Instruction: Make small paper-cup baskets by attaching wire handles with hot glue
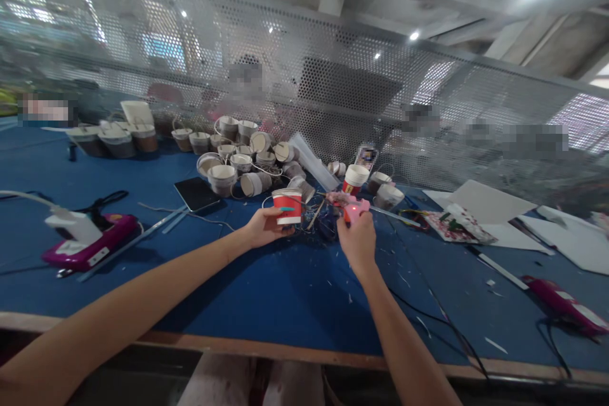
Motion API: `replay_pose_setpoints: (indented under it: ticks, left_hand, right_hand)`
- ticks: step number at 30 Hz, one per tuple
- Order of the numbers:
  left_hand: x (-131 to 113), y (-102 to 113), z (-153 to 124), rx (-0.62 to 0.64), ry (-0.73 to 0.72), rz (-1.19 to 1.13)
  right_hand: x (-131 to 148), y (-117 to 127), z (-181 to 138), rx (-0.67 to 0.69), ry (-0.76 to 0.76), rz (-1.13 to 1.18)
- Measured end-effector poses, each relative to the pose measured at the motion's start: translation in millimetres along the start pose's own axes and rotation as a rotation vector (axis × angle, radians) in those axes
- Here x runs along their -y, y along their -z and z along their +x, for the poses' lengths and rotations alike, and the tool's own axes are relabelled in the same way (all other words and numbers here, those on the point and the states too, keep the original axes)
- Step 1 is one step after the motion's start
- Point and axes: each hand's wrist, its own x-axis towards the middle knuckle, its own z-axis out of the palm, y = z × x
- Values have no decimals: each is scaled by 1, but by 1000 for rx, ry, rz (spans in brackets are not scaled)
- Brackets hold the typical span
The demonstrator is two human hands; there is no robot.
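My left hand [263, 226] is closed around a red paper cup [288, 205] with a white rim, held upright just above the blue table [266, 292]. My right hand [356, 236] grips a pink glue gun [351, 207], its nozzle pointing left toward the cup across a small gap. A black cord [428, 311] trails from the gun toward the table's near edge. Thin wires and sticks [316, 219] lie between the two hands.
A heap of brown paper-cup baskets [247, 165] fills the back middle, beside a stack of red cups [354, 179] and a dark phone [196, 193]. Magenta glue guns lie at left [90, 244] and right [566, 304]. White sheets [490, 209] sit at right. Perforated metal screen [333, 95] behind.
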Motion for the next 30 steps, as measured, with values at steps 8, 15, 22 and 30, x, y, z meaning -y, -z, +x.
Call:
replay_pose_setpoints:
  ticks: [8, 15, 22, 30]
  left_hand:
    - [5, 1, 2, 42, -67, 109]
    - [13, 6, 9, 112, -91, 182]
    - [16, 5, 9, 167, -114, 190]
    - [14, 2, 6, 142, -68, 222]
  right_hand:
    - [-38, -1, 14, -262, -79, -76]
    - [25, 13, -5, 242, 278, 431]
    - [35, -3, -25, 531, 142, 850]
    - [39, 13, -12, 729, 195, 668]
